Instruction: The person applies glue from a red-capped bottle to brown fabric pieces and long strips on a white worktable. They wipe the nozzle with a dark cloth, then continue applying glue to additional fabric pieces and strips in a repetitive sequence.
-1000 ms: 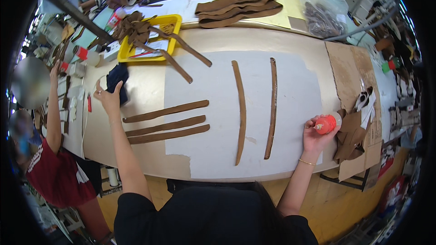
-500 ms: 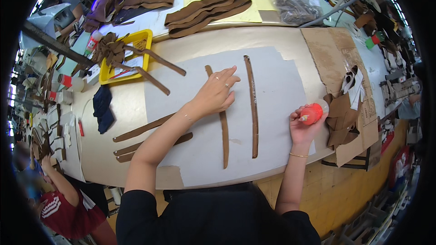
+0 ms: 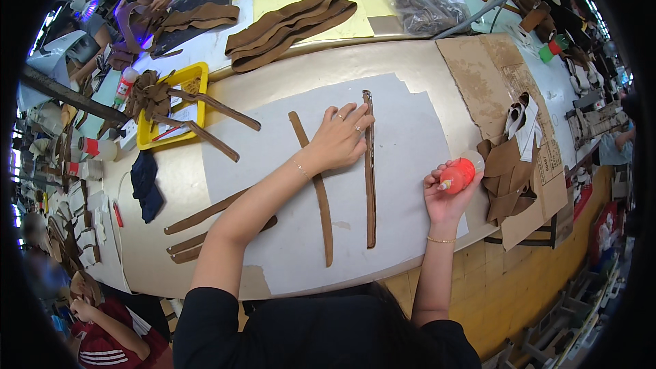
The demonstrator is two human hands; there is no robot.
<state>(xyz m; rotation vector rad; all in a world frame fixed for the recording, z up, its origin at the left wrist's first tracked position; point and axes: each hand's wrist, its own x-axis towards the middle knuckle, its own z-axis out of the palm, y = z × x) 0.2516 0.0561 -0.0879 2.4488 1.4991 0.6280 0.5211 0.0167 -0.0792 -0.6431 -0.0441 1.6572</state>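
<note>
left grip [image 3: 339,140] moved rightward (strip [image 3: 370,198] beneath)

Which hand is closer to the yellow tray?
Left. Your left hand is right of the tray, at a brown strip; your right hand is farther right, holding a red-topped bottle.

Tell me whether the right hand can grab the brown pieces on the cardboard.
Likely not as it stands: the right hand is close to the brown pieces, but it holds the red-topped bottle.
</note>
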